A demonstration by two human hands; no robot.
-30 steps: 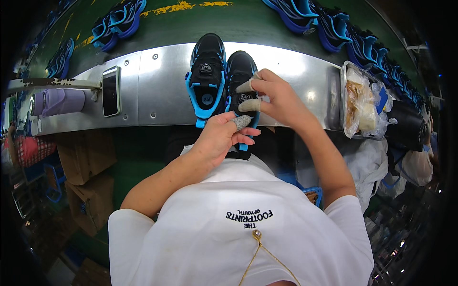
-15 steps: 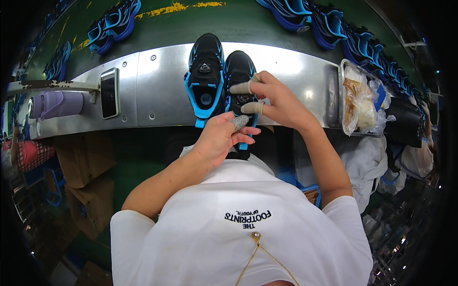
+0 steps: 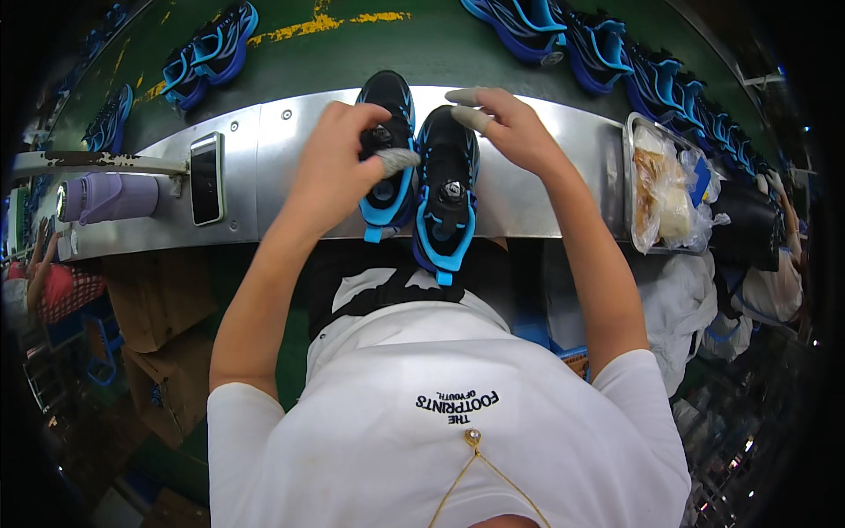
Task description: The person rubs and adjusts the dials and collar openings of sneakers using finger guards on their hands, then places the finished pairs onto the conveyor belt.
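Steel workbench ledge (image 3: 546, 189) bearing two black-and-blue sneakers side by side. Left hand (image 3: 339, 163), fingers curled, grips the left sneaker (image 3: 387, 189); right hand (image 3: 510, 128), fingers spread, touches the right sneaker (image 3: 447, 207).

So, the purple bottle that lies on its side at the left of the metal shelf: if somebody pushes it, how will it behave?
The purple bottle looks round and lies on its side on the metal shelf, so a sideways push would probably roll it rather than slide it. It looks rigid, so it should keep its shape when gripped. Whether it is full, and so heavy, cannot be seen.
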